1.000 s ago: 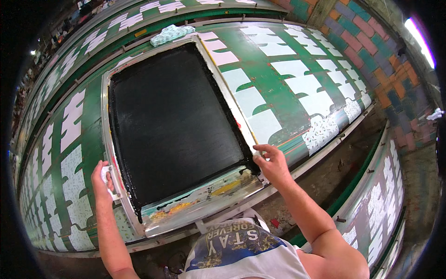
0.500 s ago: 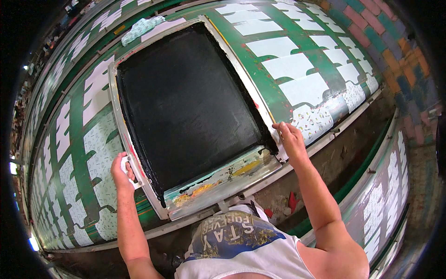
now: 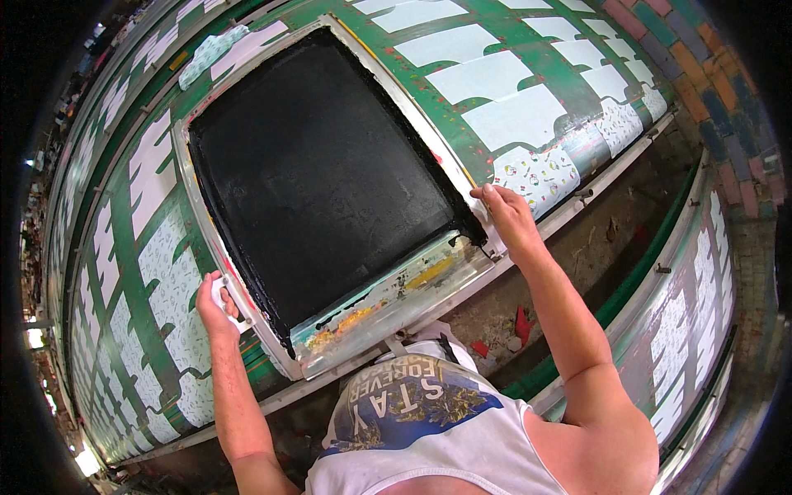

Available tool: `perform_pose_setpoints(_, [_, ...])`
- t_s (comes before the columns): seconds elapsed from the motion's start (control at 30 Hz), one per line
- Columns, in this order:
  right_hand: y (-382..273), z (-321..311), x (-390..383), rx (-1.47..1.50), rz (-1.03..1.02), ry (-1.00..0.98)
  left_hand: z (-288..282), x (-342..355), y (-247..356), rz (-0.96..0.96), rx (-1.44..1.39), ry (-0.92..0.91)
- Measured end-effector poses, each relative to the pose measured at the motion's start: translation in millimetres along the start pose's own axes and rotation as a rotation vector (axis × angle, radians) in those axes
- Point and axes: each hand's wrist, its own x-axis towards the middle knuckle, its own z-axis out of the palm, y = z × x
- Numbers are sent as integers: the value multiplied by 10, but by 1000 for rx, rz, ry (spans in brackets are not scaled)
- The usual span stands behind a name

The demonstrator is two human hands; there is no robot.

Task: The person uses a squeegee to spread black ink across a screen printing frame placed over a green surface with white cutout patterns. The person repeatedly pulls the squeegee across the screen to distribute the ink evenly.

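A large screen-printing frame (image 3: 451, 169) lies tilted across the green printing table, its mesh (image 3: 318, 190) coated in black. Along its near end runs a metal strip (image 3: 388, 301) smeared with yellow, orange and teal paint. On the frame's left side, my left hand (image 3: 214, 309) is closed around a white handle (image 3: 221, 290). My right hand (image 3: 510, 219) pinches the right edge of the frame near its near corner, thumb on top; its other fingers are partly hidden.
White cut fabric pieces (image 3: 511, 115) lie in rows on the green table (image 3: 462, 124); some near pieces (image 3: 538, 180) carry small printed figures. A crumpled pale teal cloth (image 3: 213, 56) lies beyond the frame. A metal rail (image 3: 590, 191) edges the table. Another table (image 3: 701, 305) stands to the right.
The table, frame and cloth have shifted slightly up and left in the picture together. Both hands keep their grip, and the frame shows no clear movement against the table.
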Motion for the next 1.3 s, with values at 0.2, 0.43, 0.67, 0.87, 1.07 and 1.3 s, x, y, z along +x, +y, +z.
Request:
perform_pose_setpoints(0.2, [52, -64, 23, -55, -28, -42, 7, -1, -61, 27, 42, 18])
perform_pose_setpoints(0.43, [159, -35, 9, -202, -93, -48, -22, 92, -148, 6, 87, 20])
perform_pose_setpoints(0.67, [-303, 588, -915, -828, -900, -557, -10, 128, -212, -6, 142, 20])
perform_pose_setpoints(0.87, [-354, 970, -1055, -1109, -1004, -762, -22, 211, -348, 137, 356, 139])
perform_pose_setpoints(1.07, [-564, 1193, -1135, -1080, -1039, -613, -18, 232, -425, 266, 567, 196])
perform_pose_setpoints(1.3, [-510, 1549, -1059, -1171, -937, -518, -54, 245, -424, 232, 429, 115])
